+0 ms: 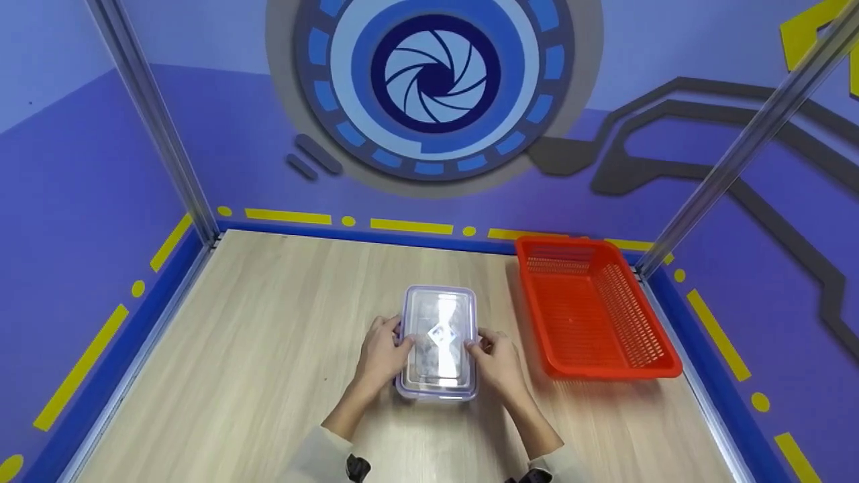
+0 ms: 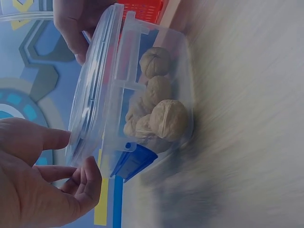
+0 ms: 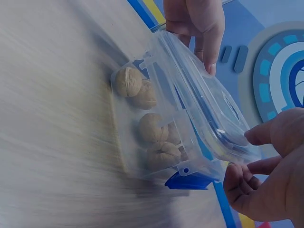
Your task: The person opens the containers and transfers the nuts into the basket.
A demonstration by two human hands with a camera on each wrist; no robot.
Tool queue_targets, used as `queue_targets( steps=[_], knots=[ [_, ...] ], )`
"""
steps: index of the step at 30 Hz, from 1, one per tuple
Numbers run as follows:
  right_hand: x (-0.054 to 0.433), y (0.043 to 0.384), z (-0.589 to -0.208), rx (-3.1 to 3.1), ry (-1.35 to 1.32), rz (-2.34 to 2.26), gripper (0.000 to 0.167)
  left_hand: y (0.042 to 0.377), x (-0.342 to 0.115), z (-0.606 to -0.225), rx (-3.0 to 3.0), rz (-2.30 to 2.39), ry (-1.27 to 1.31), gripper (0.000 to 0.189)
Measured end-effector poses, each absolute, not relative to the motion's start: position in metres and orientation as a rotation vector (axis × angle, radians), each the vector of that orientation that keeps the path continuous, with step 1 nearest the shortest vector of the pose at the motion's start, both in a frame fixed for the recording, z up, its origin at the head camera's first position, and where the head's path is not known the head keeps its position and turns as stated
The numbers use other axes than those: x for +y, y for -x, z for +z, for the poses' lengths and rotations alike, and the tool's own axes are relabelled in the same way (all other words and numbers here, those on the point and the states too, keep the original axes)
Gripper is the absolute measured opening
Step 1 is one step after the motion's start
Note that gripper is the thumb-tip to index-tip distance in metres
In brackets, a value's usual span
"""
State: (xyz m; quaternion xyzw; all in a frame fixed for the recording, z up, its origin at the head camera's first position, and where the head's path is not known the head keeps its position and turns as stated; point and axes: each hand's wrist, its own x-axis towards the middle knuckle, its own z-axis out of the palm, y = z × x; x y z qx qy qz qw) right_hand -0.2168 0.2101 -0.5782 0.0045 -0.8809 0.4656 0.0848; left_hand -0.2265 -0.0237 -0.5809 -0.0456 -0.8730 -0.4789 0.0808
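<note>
A clear plastic food box [image 2: 183, 52] stands on the table with several walnuts [image 2: 169, 118] inside. On its top is the transparent lid [image 1: 429, 305], which has a pale purple rim. My left hand [image 1: 384, 352] pinches the lid's left edge, thumb on top and fingers beneath. Opposite it, my right hand [image 1: 498, 362] pinches the right edge the same way. Along the far side, the lid's rim shows a gap to the box in the right wrist view. A blue clip [image 2: 135, 161] at the box's end hangs unfastened, angled outward.
To the right stands a red plastic basket [image 1: 570, 322] with perforated sides, close to the right wall. Painted blue panels [image 1: 221, 134] enclose the wooden table [image 1: 282, 302] at the back and both sides, with metal posts [image 1: 151, 121] at the corners.
</note>
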Motion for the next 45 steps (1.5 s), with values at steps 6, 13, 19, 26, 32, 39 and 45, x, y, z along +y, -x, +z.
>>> queue_targets(
  steps=[6,13,19,26,32,39,45],
  knots=[
    [0.208,0.22,-0.57,-2.578,0.059,1.43,0.024,0.231,-0.027,-0.569,-2.639,-1.458,0.123,0.052],
    [0.202,0.226,-0.558,-2.556,0.051,1.586,0.026,0.238,-0.036,-0.554,-2.606,-1.506,0.057,0.047],
    [0.196,0.231,-0.54,-2.564,-0.023,1.62,0.029,0.245,-0.042,-0.544,-2.533,-1.532,0.046,0.043],
    [0.192,0.238,-0.521,-2.573,-0.151,1.523,0.03,0.247,-0.048,-0.529,-2.43,-1.52,0.055,0.038],
    [0.191,0.241,-0.505,-2.613,-0.196,1.369,0.038,0.247,-0.052,-0.518,-2.366,-1.51,0.049,0.037],
    [0.184,0.237,-0.492,-2.624,-0.122,1.428,0.05,0.243,-0.056,-0.512,-2.298,-1.581,0.05,0.043],
    [0.178,0.237,-0.496,-2.455,-0.058,1.789,0.062,0.239,-0.058,-0.507,-2.265,-1.622,0.051,0.045]
  ],
)
